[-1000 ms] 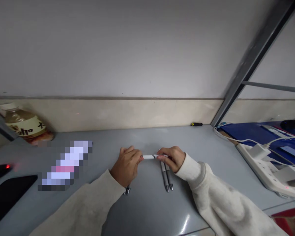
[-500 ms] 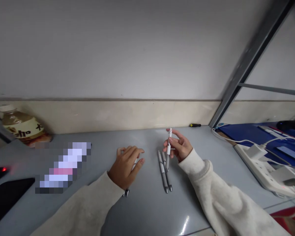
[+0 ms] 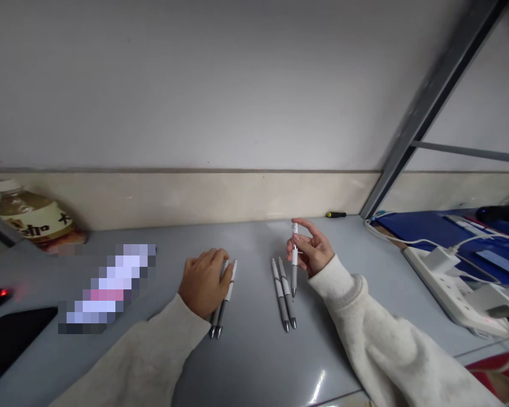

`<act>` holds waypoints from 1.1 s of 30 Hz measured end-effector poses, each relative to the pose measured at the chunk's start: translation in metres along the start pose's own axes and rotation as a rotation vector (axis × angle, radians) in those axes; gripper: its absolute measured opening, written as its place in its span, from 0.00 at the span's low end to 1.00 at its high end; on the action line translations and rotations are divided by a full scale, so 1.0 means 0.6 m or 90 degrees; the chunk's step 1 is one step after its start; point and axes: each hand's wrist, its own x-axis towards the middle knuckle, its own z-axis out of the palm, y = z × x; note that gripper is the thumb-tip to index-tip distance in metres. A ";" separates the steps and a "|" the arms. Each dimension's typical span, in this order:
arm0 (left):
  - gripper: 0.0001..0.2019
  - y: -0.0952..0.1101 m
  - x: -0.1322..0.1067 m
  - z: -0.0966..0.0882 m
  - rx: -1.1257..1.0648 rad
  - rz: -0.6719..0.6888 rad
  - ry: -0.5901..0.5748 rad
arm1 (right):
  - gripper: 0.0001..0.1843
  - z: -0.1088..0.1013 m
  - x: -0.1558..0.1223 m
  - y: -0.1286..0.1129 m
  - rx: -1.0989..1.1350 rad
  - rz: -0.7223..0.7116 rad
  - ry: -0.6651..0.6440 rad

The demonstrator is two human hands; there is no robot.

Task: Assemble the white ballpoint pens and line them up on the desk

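Observation:
My right hand (image 3: 311,249) pinches a white and grey pen (image 3: 294,265) upright, its tip down just above the grey desk (image 3: 254,350). Two more pens (image 3: 283,294) lie side by side on the desk just left of that hand. My left hand (image 3: 203,280) rests knuckles up on the desk, fingers curled over the tops of another pair of pens (image 3: 223,302) lying beside it.
A drink bottle (image 3: 34,217) lies at the back left, with a black device (image 3: 8,345) near the left edge. At the right are a white power strip (image 3: 462,294) with cables and a blue sheet (image 3: 441,232). A small screwdriver (image 3: 336,215) lies by the wall.
Both hands held one pen between them a second ago. The right hand then lifted it upright and apart. The left hand drew back onto the left pair of pens, uncovering them.

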 end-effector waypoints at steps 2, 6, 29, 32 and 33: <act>0.07 0.000 0.000 0.000 0.017 -0.022 -0.025 | 0.36 0.000 0.000 -0.001 0.006 -0.001 0.002; 0.06 0.004 -0.002 -0.002 0.001 -0.025 -0.054 | 0.36 0.001 0.000 -0.001 0.003 0.012 -0.001; 0.02 0.007 -0.006 -0.001 -0.013 0.013 -0.074 | 0.16 -0.004 0.008 -0.009 -0.115 0.167 0.040; 0.02 0.009 -0.006 0.000 -0.019 0.030 -0.085 | 0.09 -0.003 0.008 -0.016 -0.141 0.210 0.048; 0.02 0.009 -0.005 -0.001 -0.022 0.035 -0.089 | 0.07 -0.003 0.008 -0.018 -0.158 0.221 0.046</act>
